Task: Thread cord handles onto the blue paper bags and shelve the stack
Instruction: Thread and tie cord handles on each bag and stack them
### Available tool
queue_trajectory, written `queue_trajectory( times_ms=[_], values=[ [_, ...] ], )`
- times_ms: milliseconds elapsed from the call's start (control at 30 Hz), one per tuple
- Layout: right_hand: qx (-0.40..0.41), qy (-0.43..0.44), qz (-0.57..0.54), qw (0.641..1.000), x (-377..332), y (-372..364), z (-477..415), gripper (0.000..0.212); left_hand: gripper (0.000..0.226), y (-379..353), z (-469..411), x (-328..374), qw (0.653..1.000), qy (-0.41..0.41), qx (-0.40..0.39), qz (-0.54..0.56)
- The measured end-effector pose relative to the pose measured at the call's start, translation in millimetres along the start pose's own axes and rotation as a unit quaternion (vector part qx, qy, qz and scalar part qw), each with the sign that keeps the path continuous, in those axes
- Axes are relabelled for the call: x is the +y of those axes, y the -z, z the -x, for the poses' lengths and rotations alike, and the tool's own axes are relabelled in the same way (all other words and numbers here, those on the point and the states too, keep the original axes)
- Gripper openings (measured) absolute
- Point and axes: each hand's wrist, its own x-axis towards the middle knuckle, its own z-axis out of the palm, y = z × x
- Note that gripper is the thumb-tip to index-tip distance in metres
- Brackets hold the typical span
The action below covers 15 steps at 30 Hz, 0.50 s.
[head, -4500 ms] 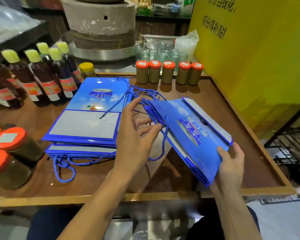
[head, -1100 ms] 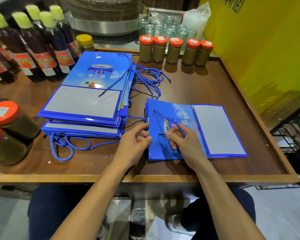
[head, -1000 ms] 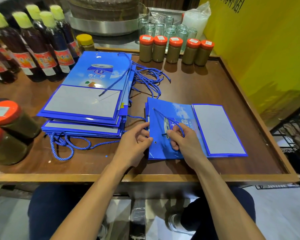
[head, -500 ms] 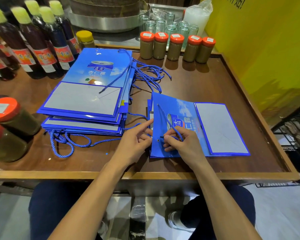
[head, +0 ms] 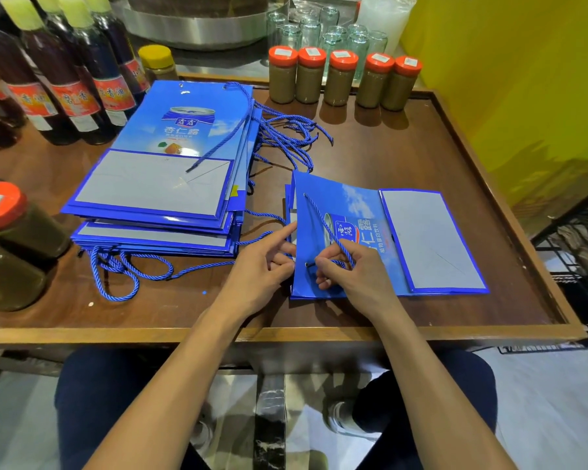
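While the person is sitting at the near rim of the bench (head: 286,334), the right hand (head: 350,276) is pinching the free end of a blue cord (head: 323,222) between thumb and forefinger, right beside the near eyelet of a single blue paper bag (head: 333,198). From that pinch the cord is running toward eleven o'clock across the bag's face to the far eyelet. The bag is lying flat on the bench, its grey base flap pointing to three o'clock. At the bag's nine o'clock the left hand (head: 258,269) is stretching its forefinger onto the bag's mouth edge while the other fingers are curling against that edge; whether they are gripping paper I cannot tell. Farther out, at ten o'clock from the hands, a stack of bags (head: 170,184) is lying flat, with loose cords (head: 286,137) trailing from its far side. Beyond, at twelve o'clock, orange-lidded jars (head: 340,79) are standing in a row, and dark bottles (head: 75,79) are standing at ten o'clock.
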Motion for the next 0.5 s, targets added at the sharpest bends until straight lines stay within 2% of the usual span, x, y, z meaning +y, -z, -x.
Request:
queue_trajectory(
  times_ms=[333,500],
  values=[
    [0.001,0.001,-0.017,1.0,1.6,-1.7,0.3,0.013,0.072,1.0,-1.8,-6.1,1.0,-0.023,-0.019,0.008],
    [-0.021,0.02,0.019,0.999,2.2,-2.2,-1.1,0.011,0.074,1.2,-0.9,-3.7,0.999,-0.033,-0.041,0.007]
  ],
)
